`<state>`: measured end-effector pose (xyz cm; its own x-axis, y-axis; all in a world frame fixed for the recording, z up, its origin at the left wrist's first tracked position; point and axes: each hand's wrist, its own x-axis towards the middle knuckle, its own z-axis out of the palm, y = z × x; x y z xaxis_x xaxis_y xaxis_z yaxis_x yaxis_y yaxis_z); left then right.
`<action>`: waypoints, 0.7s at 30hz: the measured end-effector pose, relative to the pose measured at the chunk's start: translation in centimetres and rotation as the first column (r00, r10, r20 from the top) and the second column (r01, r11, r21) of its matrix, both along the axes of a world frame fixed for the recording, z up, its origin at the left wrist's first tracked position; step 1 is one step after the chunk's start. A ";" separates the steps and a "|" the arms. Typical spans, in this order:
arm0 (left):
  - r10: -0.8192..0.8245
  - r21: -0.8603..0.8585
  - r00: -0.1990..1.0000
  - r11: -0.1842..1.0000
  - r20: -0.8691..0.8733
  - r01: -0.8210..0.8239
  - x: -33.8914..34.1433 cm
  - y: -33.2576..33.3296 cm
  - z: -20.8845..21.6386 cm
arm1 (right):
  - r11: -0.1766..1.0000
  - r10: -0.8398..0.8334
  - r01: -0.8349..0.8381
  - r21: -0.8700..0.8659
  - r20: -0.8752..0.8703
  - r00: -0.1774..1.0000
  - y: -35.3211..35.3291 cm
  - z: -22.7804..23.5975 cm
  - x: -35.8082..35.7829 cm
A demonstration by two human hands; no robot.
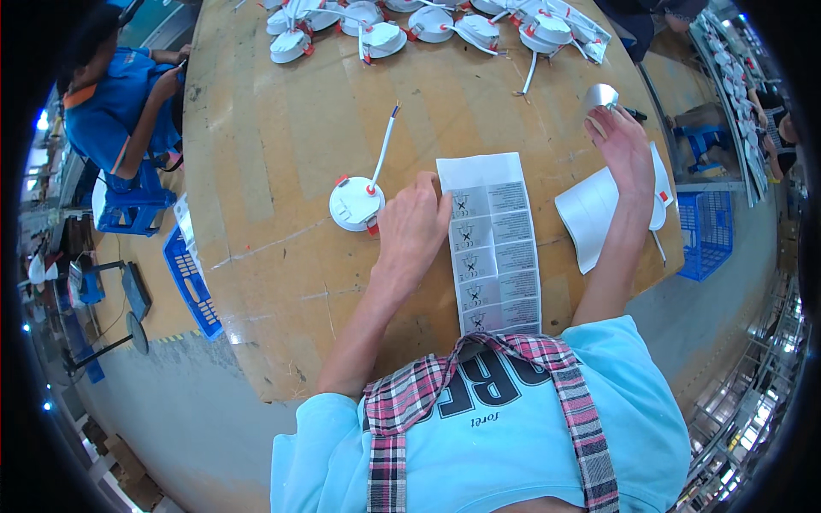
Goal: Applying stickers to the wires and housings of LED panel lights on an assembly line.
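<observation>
A long sheet of printed silver-grey labels [496, 244] lies in front of me, its top row bare. My left hand [410, 227] rests at its left edge, fingers bent and thumb over the border. Just left of that hand, a round white downlight [356, 205] lies back up, with red clips and a white cable [385, 145] reaching away from me. Farther out on the right, my right hand [623, 145] is raised with its fingertips together at a small shiny silver curved piece [601, 96]. Its exact kind is unclear.
Several white downlights [380, 39] with cables crowd the far edge of the table [282, 171]. A curled white sheet [590, 214] lies under my right forearm. Blue crates [705, 232] stand beside the table. A person in blue [120, 103] sits at the left.
</observation>
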<state>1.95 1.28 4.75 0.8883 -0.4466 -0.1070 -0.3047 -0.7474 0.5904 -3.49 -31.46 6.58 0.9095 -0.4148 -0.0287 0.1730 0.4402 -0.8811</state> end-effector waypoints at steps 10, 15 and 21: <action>-0.002 -0.077 0.947 0.997 0.322 0.029 0.9 7.9 0.0 | 0.868 0.196 -0.239 -0.436 -0.142 0.970 9.4 3.4 2.4; 0.087 0.025 0.928 0.994 0.362 -0.103 -2.6 8.0 1.0 | 0.835 0.280 -0.333 -0.437 -0.183 0.942 14.5 3.8 2.7; 0.211 -0.318 0.906 0.944 0.367 -0.091 -3.3 4.9 3.4 | 0.564 0.300 -0.327 -0.759 -0.181 0.937 19.8 4.9 1.2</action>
<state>-1.40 6.22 8.14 0.8894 -0.2614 0.3751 -0.4526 -0.6188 0.6420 -2.31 -11.67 11.52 0.9910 0.0169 0.1324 0.1289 -0.3780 -0.9168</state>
